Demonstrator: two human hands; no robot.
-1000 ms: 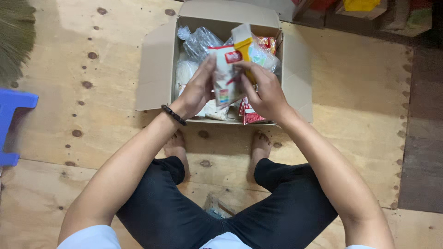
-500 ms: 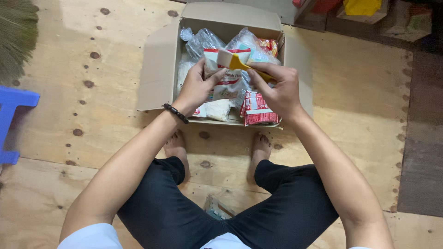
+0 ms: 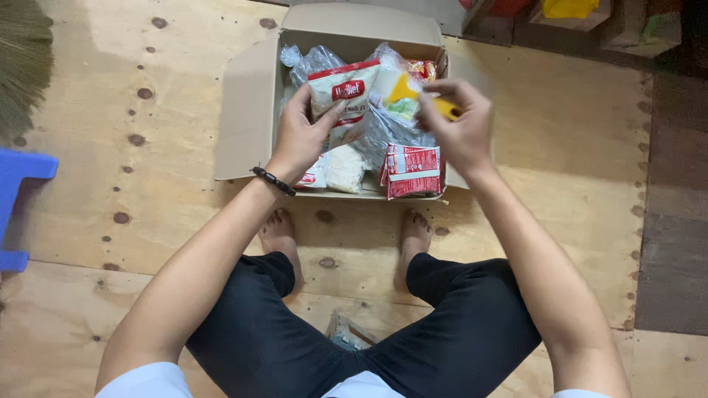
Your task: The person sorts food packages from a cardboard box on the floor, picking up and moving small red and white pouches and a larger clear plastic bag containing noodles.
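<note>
White and red, the soft plastic food pouch [image 3: 344, 99] sits over our open brown cardboard box [image 3: 254, 118] at 12 o'clock. Our left hand [image 3: 302, 136] pinches its edge; our right hand [image 3: 461, 129] pinches a crinkly clear bag with yellow inside [image 3: 398, 92]. Both look light, floppy and slippery, so corners seem best to hold.

White pouch [image 3: 343, 96] upright above box [image 3: 247, 110]

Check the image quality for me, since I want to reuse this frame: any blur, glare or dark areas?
Head view: the right hand is slightly motion-blurred at the fingertips; the left hand and white packet are sharp; the clear bags show small glints; the top right corner falls into shadow; the plywood floor is evenly lit.
</note>
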